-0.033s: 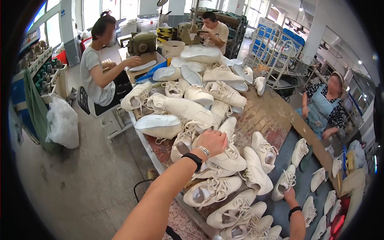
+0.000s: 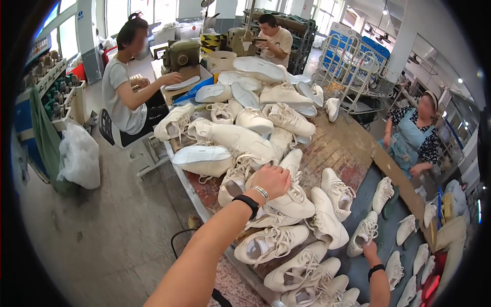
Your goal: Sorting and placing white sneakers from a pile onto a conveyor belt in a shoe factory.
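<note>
White lace-up sneakers (image 2: 235,140) lie heaped on the worn table, some on their sides with pale soles showing. My left hand (image 2: 272,181) is closed among them, knuckles up, at a sneaker (image 2: 294,204) near the heap's front; its fingertips are hidden. To the right, my right hand (image 2: 369,249) grips the heel opening of another white sneaker (image 2: 364,233), which rests on the dark belt surface (image 2: 365,204) with its toe pointing away from me. More sneakers (image 2: 273,244) sit close in front of my left forearm.
A cardboard strip (image 2: 404,187) edges the dark surface, where several sneakers stand. One co-worker (image 2: 123,87) sits at the left by a green machine (image 2: 183,53), another (image 2: 276,41) sits behind the heap, and a third (image 2: 414,133) is at the right. A white plastic bag (image 2: 79,156) stands on the floor.
The sneaker on top of the heap at the back, blurred a moment before, now lies sharp with its pale sole showing. Both my hands have stayed in place.
</note>
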### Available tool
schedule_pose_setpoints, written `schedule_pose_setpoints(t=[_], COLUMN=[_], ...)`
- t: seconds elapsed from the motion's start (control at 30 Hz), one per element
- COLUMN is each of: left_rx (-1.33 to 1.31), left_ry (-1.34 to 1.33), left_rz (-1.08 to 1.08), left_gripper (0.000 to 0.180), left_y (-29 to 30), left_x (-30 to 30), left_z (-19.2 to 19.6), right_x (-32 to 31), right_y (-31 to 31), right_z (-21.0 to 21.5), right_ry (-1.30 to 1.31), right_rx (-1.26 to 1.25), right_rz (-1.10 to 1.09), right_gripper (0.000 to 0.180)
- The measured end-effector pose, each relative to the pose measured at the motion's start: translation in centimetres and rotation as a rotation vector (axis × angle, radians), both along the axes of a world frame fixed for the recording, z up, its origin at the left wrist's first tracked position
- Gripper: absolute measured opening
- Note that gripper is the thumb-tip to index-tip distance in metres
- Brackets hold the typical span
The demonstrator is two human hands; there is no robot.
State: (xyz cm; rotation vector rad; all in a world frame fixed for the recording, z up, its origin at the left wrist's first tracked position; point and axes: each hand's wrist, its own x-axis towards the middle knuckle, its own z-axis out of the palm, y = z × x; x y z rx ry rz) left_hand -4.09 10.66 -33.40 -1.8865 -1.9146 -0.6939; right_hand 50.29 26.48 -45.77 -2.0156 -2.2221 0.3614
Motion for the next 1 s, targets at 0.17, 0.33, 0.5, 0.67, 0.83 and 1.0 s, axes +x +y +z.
schedule_pose_setpoints(t=[0.17, 0.33, 0.5, 0.67, 0.83, 1.0], left_rx=[0.001, -0.011, 0.006, 0.119, 0.106, -0.222], left_ry=[-0.005, 0.018, 0.125, 0.231, -0.026, -0.046], left_rz=[0.025, 0.053, 0.051, -0.07, -0.202, -0.435], left_gripper=[0.019, 0.019, 0.021, 0.033, 0.042, 0.048], left_y=[-0.6, -0.9, -0.6, -2.8, -11.0, -23.5], left_x=[-0.5, 0.0, 0.5, 2.6, 5.5, 6.7], left_z=[-0.6, -0.1, -0.4, 2.5, 4.7, 0.4], right_x=[-2.1, -10.3, -22.7, -27.1, -26.1, -27.3], right_y=[-1.1, -5.3, -9.0, -12.4, -11.3, -11.5], right_z=[3.2, 9.5, 8.3, 7.4, 6.2, 5.7], right_ry=[0.405, 0.131, 0.15, 0.001, 0.005, -0.01], right_rx=[-0.375, 0.559, 0.562, 0.646, 0.71, 0.675], right_rz=[-0.155, 0.34, 0.788, 0.708, 0.708, 0.699], right_gripper=[0.051, 0.054, 0.048, 0.05, 0.051, 0.051])
